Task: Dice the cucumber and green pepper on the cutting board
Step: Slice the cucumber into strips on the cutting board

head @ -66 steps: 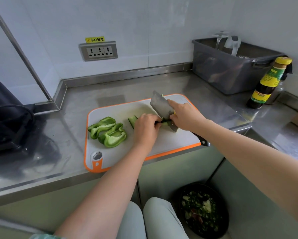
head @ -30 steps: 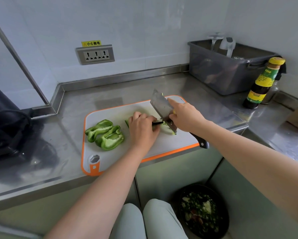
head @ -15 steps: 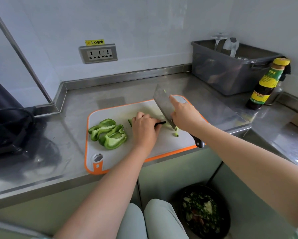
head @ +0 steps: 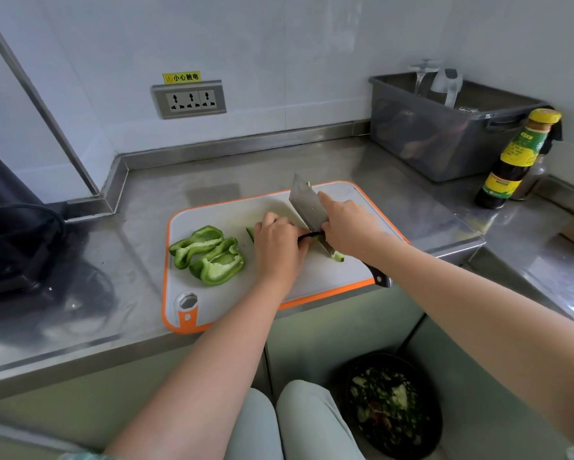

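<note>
1. At mid cutting board (head: pixel 232 214), under the fingers: cucumber (head: pixel 250 232) — dark-skinned, mostly hidden; one pale cut piece (head: pixel 338 257) by the blade's heel.
2. Curled over it, pinning it down: left hand (head: pixel 279 247).
3. Wrapped round the cleaver (head: pixel 307 204), forefinger along the blade: right hand (head: pixel 348 227); edge down on the cucumber.
4. On the board's left, apart from both hands: green pepper pieces (head: pixel 209 255) — glossy, large, curled.

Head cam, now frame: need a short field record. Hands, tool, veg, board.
left hand: curled over the cucumber, holding it down
right hand: grips the cleaver, index finger along the blade
cleaver: edge down at the cucumber, beside the left hand
green pepper: cut-open pieces, untouched
cut piece: cucumber bit by the blade's near end
cutting board: white, orange rim, on steel counter
</note>
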Motion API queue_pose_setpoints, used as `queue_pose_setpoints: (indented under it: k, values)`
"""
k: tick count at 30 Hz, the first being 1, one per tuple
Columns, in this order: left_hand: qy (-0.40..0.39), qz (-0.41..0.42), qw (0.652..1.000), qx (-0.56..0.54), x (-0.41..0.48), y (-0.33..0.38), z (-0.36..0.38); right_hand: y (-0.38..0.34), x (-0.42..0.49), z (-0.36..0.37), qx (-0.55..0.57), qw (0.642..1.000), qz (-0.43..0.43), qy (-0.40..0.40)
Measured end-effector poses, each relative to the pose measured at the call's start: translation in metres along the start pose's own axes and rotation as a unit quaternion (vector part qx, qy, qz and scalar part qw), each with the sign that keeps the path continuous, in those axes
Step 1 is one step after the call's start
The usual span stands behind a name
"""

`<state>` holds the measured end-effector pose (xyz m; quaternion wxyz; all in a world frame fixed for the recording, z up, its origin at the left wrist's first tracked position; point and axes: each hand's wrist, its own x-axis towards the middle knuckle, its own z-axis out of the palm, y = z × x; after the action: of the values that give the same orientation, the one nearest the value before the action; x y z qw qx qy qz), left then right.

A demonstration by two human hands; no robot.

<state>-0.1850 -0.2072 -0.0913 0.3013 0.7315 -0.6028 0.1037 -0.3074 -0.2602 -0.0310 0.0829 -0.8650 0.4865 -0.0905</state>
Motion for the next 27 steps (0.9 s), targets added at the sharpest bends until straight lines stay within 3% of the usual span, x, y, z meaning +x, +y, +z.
queue_pose_setpoints:
  k: [27]
  values:
    - [-0.004,-0.018,1.000,-0.004,0.002,-0.001,0.001,0.004,0.004,-0.007,0.027,0.999,-0.003,0.018]
